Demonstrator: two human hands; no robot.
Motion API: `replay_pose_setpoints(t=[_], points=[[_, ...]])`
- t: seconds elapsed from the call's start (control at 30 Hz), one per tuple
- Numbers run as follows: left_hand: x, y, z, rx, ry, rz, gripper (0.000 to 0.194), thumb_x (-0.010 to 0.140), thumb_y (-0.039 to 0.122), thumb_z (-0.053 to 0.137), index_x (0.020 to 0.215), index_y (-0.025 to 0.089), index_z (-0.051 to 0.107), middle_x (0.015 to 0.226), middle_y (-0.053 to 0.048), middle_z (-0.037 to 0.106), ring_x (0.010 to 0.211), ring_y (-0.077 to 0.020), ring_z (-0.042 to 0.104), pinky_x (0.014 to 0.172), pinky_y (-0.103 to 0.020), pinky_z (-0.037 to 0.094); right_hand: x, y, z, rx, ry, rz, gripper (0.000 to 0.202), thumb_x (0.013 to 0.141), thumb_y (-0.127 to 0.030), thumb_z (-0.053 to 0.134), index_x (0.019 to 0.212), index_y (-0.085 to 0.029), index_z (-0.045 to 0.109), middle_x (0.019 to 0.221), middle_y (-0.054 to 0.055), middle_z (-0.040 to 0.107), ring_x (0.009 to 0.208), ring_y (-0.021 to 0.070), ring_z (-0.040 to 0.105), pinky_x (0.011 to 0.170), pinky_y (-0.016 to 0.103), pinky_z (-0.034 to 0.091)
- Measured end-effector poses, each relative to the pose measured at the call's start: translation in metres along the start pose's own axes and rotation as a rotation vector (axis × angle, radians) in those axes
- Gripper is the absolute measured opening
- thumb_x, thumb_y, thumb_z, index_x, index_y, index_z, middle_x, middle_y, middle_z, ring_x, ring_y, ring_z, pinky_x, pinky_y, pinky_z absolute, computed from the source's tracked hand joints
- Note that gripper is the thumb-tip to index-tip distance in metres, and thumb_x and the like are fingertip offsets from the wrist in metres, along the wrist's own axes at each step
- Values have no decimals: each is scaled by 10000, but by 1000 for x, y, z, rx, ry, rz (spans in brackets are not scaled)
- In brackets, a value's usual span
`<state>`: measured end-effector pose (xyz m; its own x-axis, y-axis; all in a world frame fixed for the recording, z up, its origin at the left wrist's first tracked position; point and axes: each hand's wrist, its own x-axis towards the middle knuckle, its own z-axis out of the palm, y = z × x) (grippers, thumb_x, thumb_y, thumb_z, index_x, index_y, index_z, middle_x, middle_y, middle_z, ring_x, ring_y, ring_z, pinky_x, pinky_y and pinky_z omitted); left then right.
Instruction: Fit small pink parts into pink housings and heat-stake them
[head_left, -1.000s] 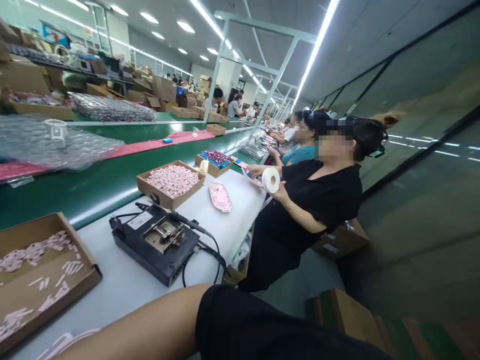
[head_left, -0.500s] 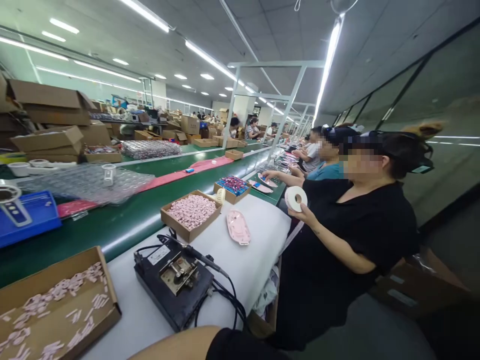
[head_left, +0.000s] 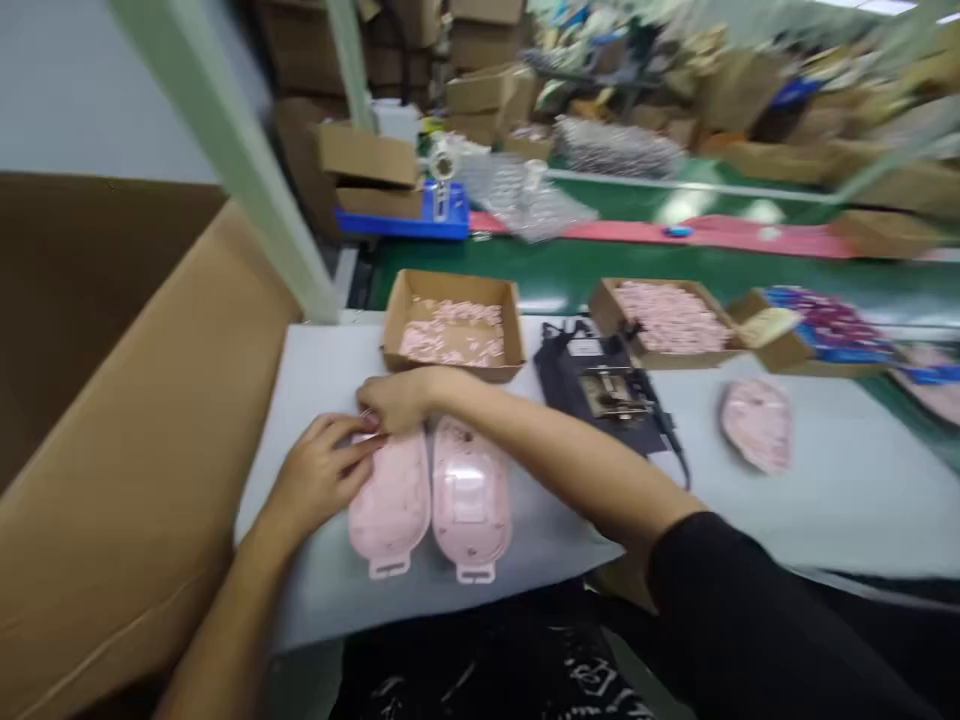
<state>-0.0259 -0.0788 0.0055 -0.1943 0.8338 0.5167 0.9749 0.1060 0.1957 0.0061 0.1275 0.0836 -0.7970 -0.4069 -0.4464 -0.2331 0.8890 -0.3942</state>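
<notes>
Two pink oval plastic shells lie side by side on the white-covered table. At the top end of the left shell point(head_left: 390, 500), my left hand point(head_left: 326, 470) and my right hand point(head_left: 401, 400) meet, fingertips close together. My left fingers are bent around the shell's upper left edge. The right fingers are pinched; whatever lies between them is too small and blurred to make out. Untouched, the right shell point(head_left: 471, 500) has a paler rectangle in its middle. Just beyond my hands stands a cardboard tray point(head_left: 454, 365) with small pink parts.
A black soldering device point(head_left: 600, 390) with a cable sits right of the tray. Farther right are a box of pink parts point(head_left: 675, 318) and another pink shell point(head_left: 757, 425). A large cardboard box point(head_left: 127, 480) and metal post point(head_left: 255, 180) stand left.
The view has swung left and down from the neighbouring workers to the table before me. Both my hands and the two side-by-side shells now show; earlier only part of my arm was visible.
</notes>
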Motion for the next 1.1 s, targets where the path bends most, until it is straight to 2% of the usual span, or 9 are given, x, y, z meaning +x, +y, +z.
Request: replay_pose_setpoints(t=[0.07, 0.17, 0.4, 0.6, 0.77, 0.9, 1.0, 1.1], points=[[-7, 1, 4, 0, -29, -50, 227, 918, 163, 607, 1039, 241, 783, 1104, -55, 723, 1036, -204, 626, 929, -359, 559, 13, 7, 7, -7, -25, -32, 293, 941, -238, 622, 1196, -95, 599, 1166, 137, 640, 924, 204, 644, 777, 319, 521], [-5, 5, 9, -25, -25, -82, 233, 899, 141, 624, 1045, 233, 781, 1105, -52, 723, 1032, -207, 620, 926, -376, 565, 16, 16, 7, -17, -47, -33, 331, 918, -261, 620, 1209, -107, 586, 1205, 142, 616, 890, 211, 621, 700, 308, 467], [-2, 8, 6, -60, -25, -79, 241, 887, 115, 625, 1051, 203, 778, 1103, -77, 710, 1026, -229, 602, 908, -403, 557, 12, 11, 1, -19, -106, -26, 227, 891, -227, 633, 1087, -112, 617, 1047, 92, 633, 742, 163, 563, 613, 296, 408], [1, 12, 6, -42, -46, -130, 228, 884, 114, 617, 1030, 196, 773, 1073, -72, 709, 1014, -228, 585, 886, -395, 555, 14, 20, 10, 12, -16, -47, 209, 912, -230, 624, 1099, -136, 629, 1028, 72, 639, 785, 167, 577, 676, 296, 413], [2, 18, 5, -29, -32, -173, 233, 861, 92, 614, 1002, 195, 768, 1071, -63, 716, 1007, -229, 590, 865, -379, 555, 16, 23, 15, 15, 5, -51, 284, 896, -253, 643, 1156, -142, 620, 1103, 87, 613, 800, 183, 598, 687, 307, 437], [2, 18, 6, -27, -55, -180, 222, 872, 89, 600, 986, 186, 764, 1073, -66, 713, 1034, -231, 584, 906, -378, 547, 23, 25, 20, 2, 22, -71, 328, 894, -287, 637, 1184, -138, 598, 1161, 112, 582, 799, 202, 612, 690, 340, 466], [5, 14, 4, -29, -82, -161, 206, 894, 107, 589, 967, 184, 765, 1075, -81, 702, 1044, -239, 580, 921, -387, 538, 25, 16, 19, -9, 22, -56, 357, 895, -337, 665, 1176, -124, 614, 1146, 131, 597, 804, 231, 635, 695, 365, 501], [8, 9, -2, -46, -34, -89, 214, 912, 118, 567, 961, 194, 761, 1021, -85, 706, 1002, -235, 612, 887, -385, 540, 4, -4, 9, -61, 59, 8, 337, 942, -323, 635, 1211, -122, 612, 1193, 148, 616, 946, 279, 665, 773, 389, 545]])
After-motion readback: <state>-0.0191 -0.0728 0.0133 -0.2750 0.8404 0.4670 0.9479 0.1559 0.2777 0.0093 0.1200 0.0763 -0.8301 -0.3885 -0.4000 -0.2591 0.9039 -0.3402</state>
